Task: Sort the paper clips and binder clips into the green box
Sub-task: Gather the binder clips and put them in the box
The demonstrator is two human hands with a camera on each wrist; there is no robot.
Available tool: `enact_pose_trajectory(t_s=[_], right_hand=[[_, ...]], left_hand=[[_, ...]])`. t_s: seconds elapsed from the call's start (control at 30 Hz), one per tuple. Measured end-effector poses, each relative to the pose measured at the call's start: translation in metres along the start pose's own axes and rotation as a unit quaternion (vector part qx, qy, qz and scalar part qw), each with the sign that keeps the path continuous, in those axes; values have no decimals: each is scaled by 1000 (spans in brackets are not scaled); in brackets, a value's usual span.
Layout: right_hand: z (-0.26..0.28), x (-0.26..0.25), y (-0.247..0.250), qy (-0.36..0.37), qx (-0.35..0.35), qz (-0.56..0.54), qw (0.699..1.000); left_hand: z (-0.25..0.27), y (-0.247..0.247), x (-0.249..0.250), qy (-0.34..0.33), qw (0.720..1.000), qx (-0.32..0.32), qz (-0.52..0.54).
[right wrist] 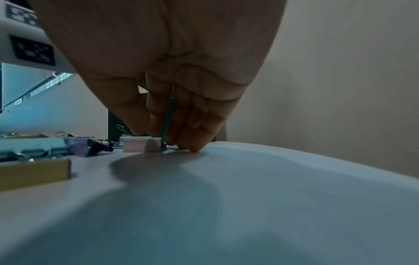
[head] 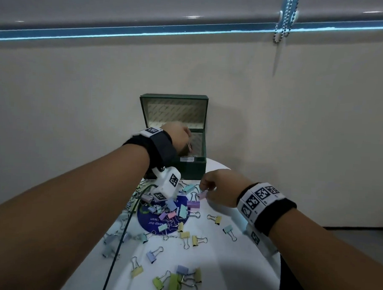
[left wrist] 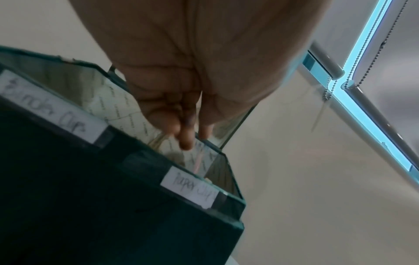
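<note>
Plain cream painted wall (head: 274, 126) fills the bkgd behind a round white counter (head: 224, 267), w/ a round blue printed sticker (head: 160, 225) near its middle. Above the wall runs a pale grey roller blind (head: 148, 5), a thin strip of cyan-blue light (head: 125, 35) glowing under its bottom rail; a silver bead chain (head: 285, 19) hangs at right. Dim room, dark floor (head: 357, 237) at lower right.

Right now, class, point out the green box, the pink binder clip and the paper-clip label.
Green box (head: 190, 167): head view, front wall.
Pink binder clip (right wrist: 141, 145): right wrist view, body.
Paper-clip label (left wrist: 190, 186): left wrist view, centre.
</note>
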State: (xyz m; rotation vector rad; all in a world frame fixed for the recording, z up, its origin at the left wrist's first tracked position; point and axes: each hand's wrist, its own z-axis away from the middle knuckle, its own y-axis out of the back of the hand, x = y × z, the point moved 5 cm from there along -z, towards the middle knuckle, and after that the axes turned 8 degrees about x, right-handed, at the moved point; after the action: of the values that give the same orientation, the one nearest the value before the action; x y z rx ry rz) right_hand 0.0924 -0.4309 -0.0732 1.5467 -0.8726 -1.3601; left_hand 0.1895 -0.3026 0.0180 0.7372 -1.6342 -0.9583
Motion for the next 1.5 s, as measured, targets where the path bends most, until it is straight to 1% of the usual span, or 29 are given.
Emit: enact_pose_trajectory(t_s=[0.07, 0.13, 0.17, 0.23, 0.3, 0.37, 0.43, 0.5, 0.57, 0.63, 0.67, 0.73, 0.83, 0.9, 0.97, 1.07, 1.2, 1.33, 1.37, 1.43, 1.5], right_hand=[[0, 3, -1, -10, 3, -7, 1000], [0, 4, -1, -17, 7, -10, 1000], [0, 4, -2, -19, 11, -10, 1000], [0, 4, -3, -23, 14, -13, 1000], [1, 4, -3, -23, 16, -15, 999], [2, 4, -2, -19, 23, -12, 999], [3, 1, -1, -8, 30, -3, 1000], [6, -6, 2, 4, 29, -3, 1000], [9, -19, 10, 27, 43, 2, 999], [12, -39, 16, 65, 63, 14, 996], [12, -53, 16, 83, 60, 22, 994], [9, -80, 8, 108, 20, 39, 993], [-1, -116, -14, 120, -55, 79, 988], [-10, -131, -28, 125, -87, 84, 985], [-17, -140, -37, 131, -105, 91, 982], [-24, -142, -41, 130, -91, 137, 978], [-21, -136, -37, 109, -93, 180, 973], [-23, -150, -25, 120, -59, 164, 977], [-24, -155, -25, 127, -59, 150, 979], [-23, -166, -29, 140, -81, 130, 978], [-22, -172, -35, 147, -104, 128, 975]], left_hand=[[-3, -1, -3, 10, 1000, -29, 0], [-2, 2, -7, 17, 999, -46, 23], [1, 8, -9, 10, 999, -42, 34], [11, 25, -13, -28, 999, -16, 42], [31, 44, -23, -81, 997, 4, -6], [57, 57, -43, -110, 990, -4, -85], [81, 61, -75, -103, 981, -29, -164], [104, 59, -110, -81, 972, -51, -213], [123, 54, -136, -67, 968, -78, -229], [137, 46, -152, -52, 966, -112, -226], [142, 42, -158, -45, 965, -124, -225], [144, 34, -165, -38, 965, -136, -221], [143, 28, -167, -43, 971, -117, -203], [142, 28, -166, -47, 975, -98, -191], [142, 27, -163, -50, 979, -83, -179], [140, 29, -161, -56, 984, -47, -164], [139, 36, -164, -43, 986, 17, -159], [137, 42, -170, -16, 985, 59, -161], [136, 43, -171, -11, 984, 67, -165], [135, 43, -174, -1, 981, 69, -181], [136, 41, -178, 15, 978, 49, -202]])
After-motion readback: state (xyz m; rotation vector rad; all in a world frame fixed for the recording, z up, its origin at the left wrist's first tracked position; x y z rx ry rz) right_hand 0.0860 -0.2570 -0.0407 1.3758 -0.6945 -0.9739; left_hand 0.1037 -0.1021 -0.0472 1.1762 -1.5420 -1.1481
